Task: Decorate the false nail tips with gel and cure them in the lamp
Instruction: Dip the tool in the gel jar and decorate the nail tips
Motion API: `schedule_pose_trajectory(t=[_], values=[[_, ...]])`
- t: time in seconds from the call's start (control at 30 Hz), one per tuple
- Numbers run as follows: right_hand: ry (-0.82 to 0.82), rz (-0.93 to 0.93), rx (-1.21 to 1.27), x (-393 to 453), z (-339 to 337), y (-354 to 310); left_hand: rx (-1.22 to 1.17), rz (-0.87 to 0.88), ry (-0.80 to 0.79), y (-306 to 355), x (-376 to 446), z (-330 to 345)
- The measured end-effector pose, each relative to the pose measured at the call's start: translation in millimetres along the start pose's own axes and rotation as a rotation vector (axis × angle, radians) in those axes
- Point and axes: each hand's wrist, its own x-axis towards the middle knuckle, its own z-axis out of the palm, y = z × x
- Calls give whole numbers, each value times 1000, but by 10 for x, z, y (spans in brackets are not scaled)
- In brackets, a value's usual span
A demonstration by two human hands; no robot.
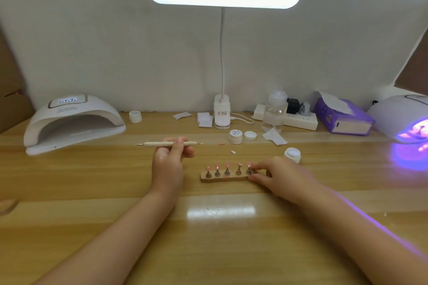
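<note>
1. Head view, centre of the wooden table (215, 250): a small wooden holder strip (225, 178) lies between the two hands, carrying five metal cone stands, each topped with a pink false nail tip (227, 165).
2. Head view, right side: the right hand (281, 179) pinches the right end of the strip, fingertips (254, 166) beside the last cone and thumb at the front edge.
3. Head view, left side: the left hand (172, 157) curls around a slim dotting tool (169, 144), held level above the table, clear of the nails.
4. Head view, back left: a white curing lamp (74, 120) stands open-mouthed with its display lit; at the far right a second lamp (403, 120) glows violet.
5. Head view, behind the strip: an open gel pot (292, 154) sits near the right hand, and another pot (235, 136) stands with its loose lid (250, 135) beside it.
6. Handling, as a judgement: the strip looks light and stiff, but the tips are thin, likely only perched on the cones, and any wet gel would smear. Gripping the wooden ends, low and level, seems safest; the nails themselves should stay untouched, and tilting could shake a cone loose.
</note>
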Motion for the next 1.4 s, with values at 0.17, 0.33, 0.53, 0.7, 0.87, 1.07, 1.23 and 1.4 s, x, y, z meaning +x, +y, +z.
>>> schedule_pose_trajectory(t=[0.17, 0.33, 0.53, 0.7, 0.87, 1.07, 1.23, 1.4], values=[[261, -123, -208, -146, 18, 78, 6, 2, -35, 40, -102, 36], [708, -99, -151, -154, -140, 212, 19, 10, -58, 32, -108, 57], [339, 404, 22, 3, -128, 565, 21, 27, -65, 15, -108, 61], [250, 523, 36, 50, -68, 686, 23, 31, -70, 7, -103, 57], [244, 502, 7, 79, -48, 693, 48, 46, -83, 0, -100, 45], [501, 259, 123, 38, -72, 514, 64, 92, -87, 79, -145, 104], [602, -162, 185, -113, -22, 35, 184, 263, -195, 189, -347, 217], [487, -271, 299, -230, 58, -192, 290, 381, -280, 206, -485, 291]])
